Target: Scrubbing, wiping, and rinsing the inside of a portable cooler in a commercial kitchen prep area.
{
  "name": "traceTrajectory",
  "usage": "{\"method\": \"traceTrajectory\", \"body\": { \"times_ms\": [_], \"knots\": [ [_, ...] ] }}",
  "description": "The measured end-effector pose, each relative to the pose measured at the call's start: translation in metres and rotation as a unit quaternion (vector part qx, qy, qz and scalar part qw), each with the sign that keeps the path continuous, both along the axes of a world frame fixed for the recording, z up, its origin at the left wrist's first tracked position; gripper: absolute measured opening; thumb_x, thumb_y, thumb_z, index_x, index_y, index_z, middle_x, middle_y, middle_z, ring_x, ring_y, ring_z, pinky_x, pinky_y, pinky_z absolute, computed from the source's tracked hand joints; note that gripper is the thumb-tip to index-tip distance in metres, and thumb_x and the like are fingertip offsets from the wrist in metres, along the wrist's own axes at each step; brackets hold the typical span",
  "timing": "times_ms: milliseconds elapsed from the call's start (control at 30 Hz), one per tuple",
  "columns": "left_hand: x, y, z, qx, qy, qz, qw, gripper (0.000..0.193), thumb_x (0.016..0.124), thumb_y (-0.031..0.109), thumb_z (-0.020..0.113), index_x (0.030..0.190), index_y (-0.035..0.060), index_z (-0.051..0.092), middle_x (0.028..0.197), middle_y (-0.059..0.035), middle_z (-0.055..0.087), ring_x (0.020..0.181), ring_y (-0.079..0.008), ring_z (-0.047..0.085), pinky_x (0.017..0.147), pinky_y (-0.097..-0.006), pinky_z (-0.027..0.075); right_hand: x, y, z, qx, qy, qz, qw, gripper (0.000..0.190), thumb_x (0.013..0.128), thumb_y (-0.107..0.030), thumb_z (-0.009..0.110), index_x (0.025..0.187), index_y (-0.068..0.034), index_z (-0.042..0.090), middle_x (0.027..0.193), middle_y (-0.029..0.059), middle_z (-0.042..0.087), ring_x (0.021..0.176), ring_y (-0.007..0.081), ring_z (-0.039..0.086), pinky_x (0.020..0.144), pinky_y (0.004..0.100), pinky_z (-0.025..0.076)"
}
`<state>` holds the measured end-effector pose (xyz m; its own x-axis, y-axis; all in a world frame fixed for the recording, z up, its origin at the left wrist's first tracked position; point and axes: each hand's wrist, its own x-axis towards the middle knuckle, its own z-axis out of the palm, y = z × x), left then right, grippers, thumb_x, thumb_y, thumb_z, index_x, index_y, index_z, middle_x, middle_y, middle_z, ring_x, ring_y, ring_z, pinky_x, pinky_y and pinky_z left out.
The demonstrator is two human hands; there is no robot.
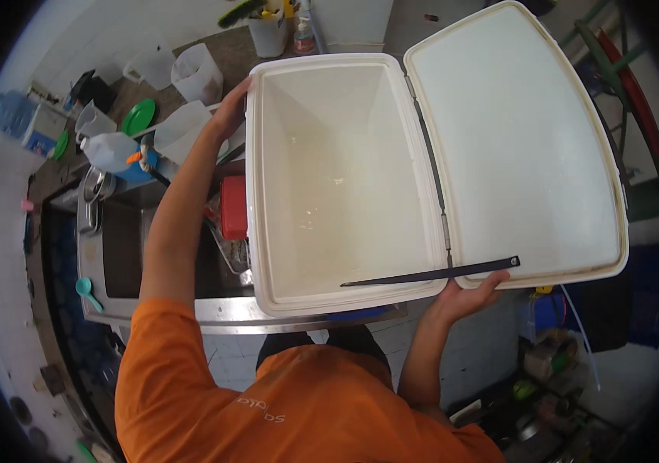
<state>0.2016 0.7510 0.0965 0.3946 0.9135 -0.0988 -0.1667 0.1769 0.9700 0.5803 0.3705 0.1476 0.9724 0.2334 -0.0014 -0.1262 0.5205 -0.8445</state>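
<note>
A large white cooler box with its hinged lid swung out to the right lies before me, its inside facing up at the camera. A few shiny spots show on its inner wall. My left hand grips the upper left edge of the box, its fingertips hidden behind the wall. Near the lower end of the hinge, my right hand holds the box and lid from beneath. A dark strap stretches from the lid's edge across the box's lower right corner.
Under the box is a stainless steel sink with a red container beside it. Clear plastic jugs, a bottle of blue liquid, a green lid and a tap crowd the left counter. Stacked green and red furniture stands at right.
</note>
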Motion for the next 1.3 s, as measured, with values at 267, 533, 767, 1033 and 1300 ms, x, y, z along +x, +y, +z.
{"method": "traceTrajectory", "body": {
  "times_ms": [267,533,767,1033,1300],
  "knots": [
    [0.037,-0.051,0.039,-0.050,0.087,0.104,0.990,0.059,0.076,0.030,0.066,0.127,0.0016,0.059,0.103,-0.0162,0.068,0.086,-0.0248,0.070,0.078,-0.0369,0.059,0.019,-0.001,0.011,-0.059,-0.074,-0.077,0.993,0.073,0.101,-0.040,0.062,0.145,0.013,0.039,0.140,0.0266,0.050,0.120,0.0321,0.058,0.104,0.0460,0.052],
    [0.019,-0.126,0.020,-0.085,-0.041,0.119,0.988,0.066,0.073,0.015,0.061,0.137,0.0034,0.051,0.112,-0.0144,0.065,0.096,-0.0262,0.069,0.087,-0.0378,0.060,0.066,-0.053,0.059,-0.167,-0.312,-0.084,0.932,0.070,0.102,-0.035,0.062,0.152,0.007,0.038,0.147,0.0250,0.046,0.130,0.0324,0.051,0.115,0.0478,0.038],
    [0.026,-0.174,0.025,-0.060,-0.163,0.136,0.975,0.056,0.074,0.010,0.060,0.128,0.0001,0.056,0.110,-0.0083,0.064,0.099,-0.0188,0.062,0.088,-0.0327,0.053,0.063,-0.034,0.165,-0.063,-0.166,0.046,0.983,0.065,0.101,-0.039,0.064,0.146,0.006,0.049,0.149,0.0185,0.049,0.132,0.0304,0.051,0.115,0.0501,0.040],
    [0.019,-0.191,-0.008,-0.029,-0.139,0.135,0.981,0.043,0.076,0.012,0.060,0.116,-0.0031,0.062,0.099,-0.0082,0.064,0.091,-0.0175,0.061,0.080,-0.0320,0.051,0.061,-0.009,0.199,-0.162,-0.244,0.102,0.951,0.071,0.099,-0.042,0.066,0.147,0.007,0.047,0.155,0.0179,0.042,0.140,0.0309,0.043,0.116,0.0515,0.037],
    [0.039,-0.262,-0.071,-0.087,-0.209,0.247,0.942,0.054,0.073,0.012,0.060,0.126,0.0005,0.058,0.108,-0.0092,0.062,0.100,-0.0191,0.060,0.089,-0.0317,0.050,0.056,0.010,0.214,-0.178,-0.304,0.134,0.926,0.076,0.098,-0.042,0.068,0.149,0.008,0.043,0.156,0.0202,0.040,0.140,0.0332,0.042,0.118,0.0527,0.034]
  ]
}}
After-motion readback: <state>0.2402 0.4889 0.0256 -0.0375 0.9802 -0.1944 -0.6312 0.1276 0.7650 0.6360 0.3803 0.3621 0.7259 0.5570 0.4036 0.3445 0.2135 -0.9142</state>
